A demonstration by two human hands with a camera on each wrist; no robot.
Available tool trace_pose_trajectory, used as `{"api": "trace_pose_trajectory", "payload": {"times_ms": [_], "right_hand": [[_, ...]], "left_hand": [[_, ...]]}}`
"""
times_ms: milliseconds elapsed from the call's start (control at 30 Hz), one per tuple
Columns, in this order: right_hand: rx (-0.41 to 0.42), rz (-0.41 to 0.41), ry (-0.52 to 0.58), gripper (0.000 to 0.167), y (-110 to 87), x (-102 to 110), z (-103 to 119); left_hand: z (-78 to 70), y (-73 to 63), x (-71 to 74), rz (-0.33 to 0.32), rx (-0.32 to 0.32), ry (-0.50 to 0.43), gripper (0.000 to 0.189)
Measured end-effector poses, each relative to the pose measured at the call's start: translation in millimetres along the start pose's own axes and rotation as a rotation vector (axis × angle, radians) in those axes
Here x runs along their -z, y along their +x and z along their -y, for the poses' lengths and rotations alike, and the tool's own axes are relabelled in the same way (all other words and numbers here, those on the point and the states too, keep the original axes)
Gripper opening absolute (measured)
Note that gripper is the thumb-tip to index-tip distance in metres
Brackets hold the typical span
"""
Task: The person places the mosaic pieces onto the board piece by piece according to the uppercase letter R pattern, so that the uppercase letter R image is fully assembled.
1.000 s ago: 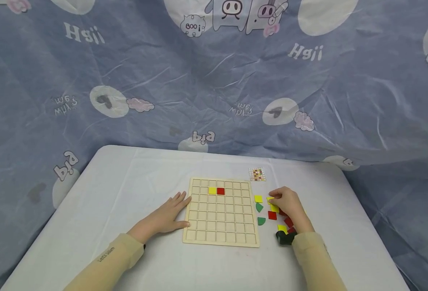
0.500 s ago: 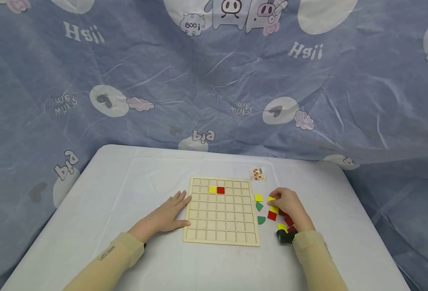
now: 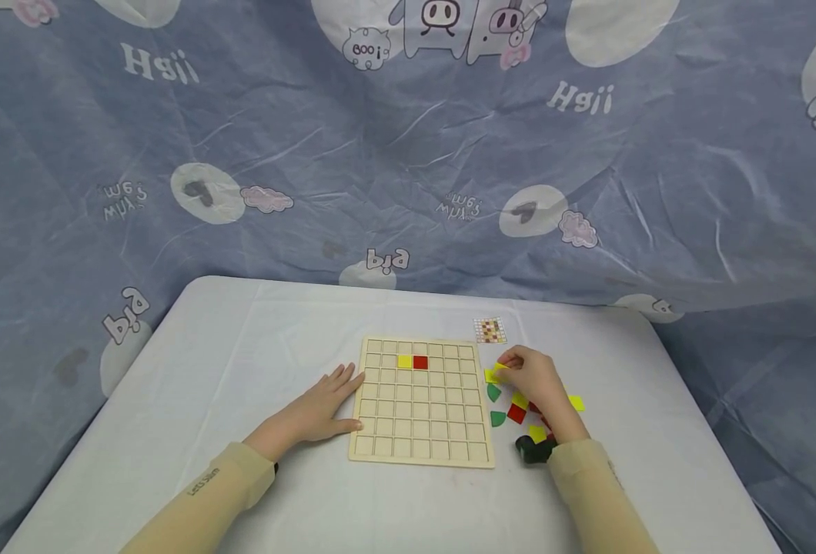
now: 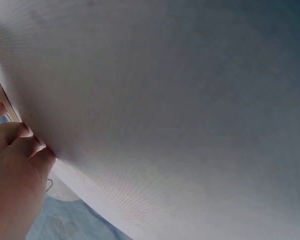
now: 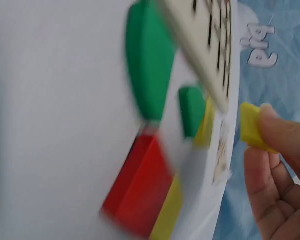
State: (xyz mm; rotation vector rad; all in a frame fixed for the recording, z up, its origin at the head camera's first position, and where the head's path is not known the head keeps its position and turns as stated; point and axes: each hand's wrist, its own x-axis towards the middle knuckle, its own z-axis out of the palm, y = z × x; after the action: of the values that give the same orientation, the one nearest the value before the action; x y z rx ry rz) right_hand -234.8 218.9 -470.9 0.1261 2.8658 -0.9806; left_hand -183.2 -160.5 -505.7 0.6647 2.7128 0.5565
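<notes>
Pinching the yellow tile [image 5: 250,127], the right hand [image 3: 536,377] should clear the green pieces [image 3: 494,393], with the spread left hand [image 3: 316,409] steadying the grid board [image 3: 422,427] at left.

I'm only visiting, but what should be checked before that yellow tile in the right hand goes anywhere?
1. Tile gripped: ok; the right hand pinches the yellow tile.
2. Board attended: ok; the left hand touches the left edge of the wooden board.
3. Tile over the board: not ok; it is off to the right.
4. Grid room: ok; only one yellow square and one red square fill cells.
5. Patterned card legible: cannot tell; details too small.
</notes>
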Motion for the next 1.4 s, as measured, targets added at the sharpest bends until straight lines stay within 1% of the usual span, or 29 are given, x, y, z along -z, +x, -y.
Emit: {"api": "trace_pose_trajectory", "payload": {"times_ms": [67,167,267,433,567,633,733,900,1067,1267,1400], "right_hand": [[0.042,-0.004,0.077,0.019,1.5,-5.3,9.9],[0.096,0.013,0.167,0.019,4.3,-16.5,24.8],[0.131,0.024,0.205,0.018,7.7,-30.3,38.4],[0.152,0.035,0.204,0.014,12.0,-47.0,58.0],[0.184,0.044,0.133,0.011,17.2,-53.4,69.2],[0.206,0.05,0.085,0.011,19.6,-56.4,70.9],[0.212,0.07,0.039,0.01,21.7,-59.3,71.2],[0.212,0.074,0.014,0.01,22.1,-61.0,69.2],[0.223,0.059,0.02,0.009,21.2,-62.1,69.7],[0.23,0.073,0.022,0.009,21.0,-62.0,66.1],[0.18,0.088,0.094,0.018,20.7,-49.5,56.5]], "left_hand": [[-0.2,0.1,0.3,-0.001,-0.003,0.0,0.085],[-0.9,-0.1,1.1,0.0,0.0,0.001,0.085],[-1.6,0.0,1.1,0.001,0.0,-0.003,0.085],[-1.1,0.6,0.1,0.001,-0.008,-0.011,0.084],[0.1,0.0,-0.5,-0.004,-0.006,-0.023,0.085],[-0.5,-1.0,0.1,-0.008,-0.006,-0.03,0.085],[-1.7,-2.1,0.7,0.0,-0.003,-0.032,0.085],[-3.3,-1.3,1.0,0.004,-0.005,-0.029,0.085],[-3.1,-0.3,1.9,0.002,-0.01,-0.027,0.085],[-2.1,-0.5,0.4,0.006,-0.004,-0.038,0.085],[-2.0,0.6,0.5,0.004,-0.007,-0.024,0.085]]}}
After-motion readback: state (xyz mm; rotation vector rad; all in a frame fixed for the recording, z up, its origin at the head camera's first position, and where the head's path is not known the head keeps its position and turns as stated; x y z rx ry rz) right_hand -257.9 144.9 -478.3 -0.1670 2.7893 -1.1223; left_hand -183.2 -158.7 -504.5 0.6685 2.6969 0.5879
